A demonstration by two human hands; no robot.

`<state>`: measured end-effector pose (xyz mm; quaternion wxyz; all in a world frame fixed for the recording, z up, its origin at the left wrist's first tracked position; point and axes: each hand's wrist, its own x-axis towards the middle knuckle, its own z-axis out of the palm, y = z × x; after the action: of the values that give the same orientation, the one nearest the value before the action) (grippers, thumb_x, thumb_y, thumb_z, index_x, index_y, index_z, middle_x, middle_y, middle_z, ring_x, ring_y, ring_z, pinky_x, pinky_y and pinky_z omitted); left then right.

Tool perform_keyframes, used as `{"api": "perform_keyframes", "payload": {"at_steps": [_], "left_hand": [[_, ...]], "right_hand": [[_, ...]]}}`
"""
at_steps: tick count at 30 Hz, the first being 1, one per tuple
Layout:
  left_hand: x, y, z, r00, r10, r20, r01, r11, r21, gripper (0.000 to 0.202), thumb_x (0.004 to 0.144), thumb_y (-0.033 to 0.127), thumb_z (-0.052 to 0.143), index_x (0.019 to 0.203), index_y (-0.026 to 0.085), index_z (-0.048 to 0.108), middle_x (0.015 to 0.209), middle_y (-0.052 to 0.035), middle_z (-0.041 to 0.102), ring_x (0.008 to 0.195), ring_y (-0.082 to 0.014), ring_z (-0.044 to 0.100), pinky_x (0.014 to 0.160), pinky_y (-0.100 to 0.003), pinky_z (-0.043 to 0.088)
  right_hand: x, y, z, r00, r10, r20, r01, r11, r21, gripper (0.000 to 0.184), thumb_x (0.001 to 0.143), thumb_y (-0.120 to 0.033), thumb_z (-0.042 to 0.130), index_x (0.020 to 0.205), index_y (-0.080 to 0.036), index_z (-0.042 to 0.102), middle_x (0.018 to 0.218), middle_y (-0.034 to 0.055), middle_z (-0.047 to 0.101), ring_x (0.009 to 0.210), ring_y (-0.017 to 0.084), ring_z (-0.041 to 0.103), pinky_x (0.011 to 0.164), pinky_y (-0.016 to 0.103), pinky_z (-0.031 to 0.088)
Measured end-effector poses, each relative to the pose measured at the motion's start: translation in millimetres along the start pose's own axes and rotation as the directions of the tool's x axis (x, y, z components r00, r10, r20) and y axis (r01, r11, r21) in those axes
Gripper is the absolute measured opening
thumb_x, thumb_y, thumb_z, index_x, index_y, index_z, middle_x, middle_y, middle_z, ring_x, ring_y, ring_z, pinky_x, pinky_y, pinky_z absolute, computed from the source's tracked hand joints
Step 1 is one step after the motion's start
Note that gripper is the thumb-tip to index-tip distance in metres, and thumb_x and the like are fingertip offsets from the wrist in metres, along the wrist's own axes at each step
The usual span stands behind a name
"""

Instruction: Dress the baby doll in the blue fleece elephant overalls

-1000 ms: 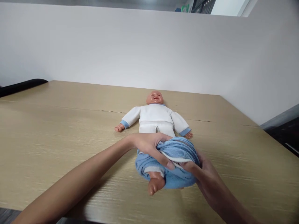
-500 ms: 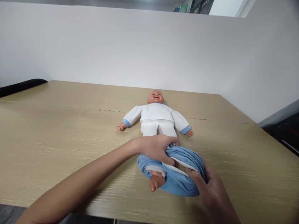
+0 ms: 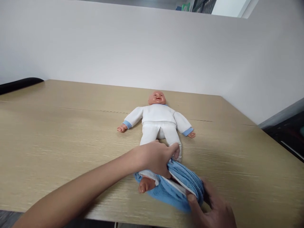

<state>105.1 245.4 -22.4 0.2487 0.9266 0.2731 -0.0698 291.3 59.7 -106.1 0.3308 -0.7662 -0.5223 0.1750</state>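
A baby doll (image 3: pixel 158 112) lies on its back, head away from me, in a white top and white leggings with blue cuffs on its sleeves. Around its lower legs are blue terry doll pants (image 3: pixel 187 177) with a white inner edge, bunched up. One bare foot (image 3: pixel 146 184) pokes out at the left; the other foot is hidden in the cloth. My left hand (image 3: pixel 155 158) lies across the shins, its fingers closed on the upper edge of the pants. On the right, my right hand (image 3: pixel 211 202) pinches the gathered cloth between thumb and fingers.
The doll lies on a wide light wooden table (image 3: pixel 71 133), whose front edge is close to me. A white wall (image 3: pixel 142 47) rises behind it. Dark objects stand beyond the table at the left (image 3: pixel 21 85) and right (image 3: pixel 285 136).
Both hands have drawn the bunched blue pants down toward me, and more of the white leggings shows. The bare foot has shifted left. My right hand is lower.
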Motion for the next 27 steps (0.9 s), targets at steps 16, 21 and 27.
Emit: {"api": "perform_keyframes", "payload": {"at_steps": [16,21,27], "left_hand": [[-2,-13,-2.4,0.997,0.082,0.009,-0.075,0.947,-0.313,0.073,0.075,0.041,0.082,0.136,0.025,0.045,0.103,-0.0029,0.067,0.089,-0.0254,0.067,0.072,-0.031,0.046],[-5,-13,-1.8,0.996,0.067,-0.065,-0.089,0.889,-0.45,0.067,0.076,0.031,0.081,0.132,0.024,0.045,0.114,-0.0041,0.065,0.096,-0.0232,0.065,0.081,-0.033,0.05],[-12,-19,7.7,0.99,0.026,-0.14,-0.103,0.809,-0.579,0.073,0.076,0.031,0.086,0.137,0.022,0.047,0.136,-0.01,0.064,0.112,-0.0268,0.067,0.091,-0.037,0.053]], "right_hand": [[-1,-7,22,0.977,0.195,0.09,-0.212,0.802,0.558,0.045,0.095,-0.049,0.063,0.125,-0.019,0.078,0.125,0.011,0.082,0.124,0.036,0.073,0.103,0.038,0.06],[15,-2,26,0.954,0.198,0.224,-0.299,0.619,0.727,0.04,0.092,-0.047,0.071,0.119,-0.019,0.079,0.121,0.0114,0.083,0.109,0.034,0.077,0.092,0.039,0.066],[31,-7,22,0.953,0.149,0.262,-0.294,0.659,0.692,0.053,0.088,-0.051,0.074,0.129,-0.018,0.072,0.121,0.0132,0.082,0.108,0.034,0.077,0.091,0.042,0.064]]}}
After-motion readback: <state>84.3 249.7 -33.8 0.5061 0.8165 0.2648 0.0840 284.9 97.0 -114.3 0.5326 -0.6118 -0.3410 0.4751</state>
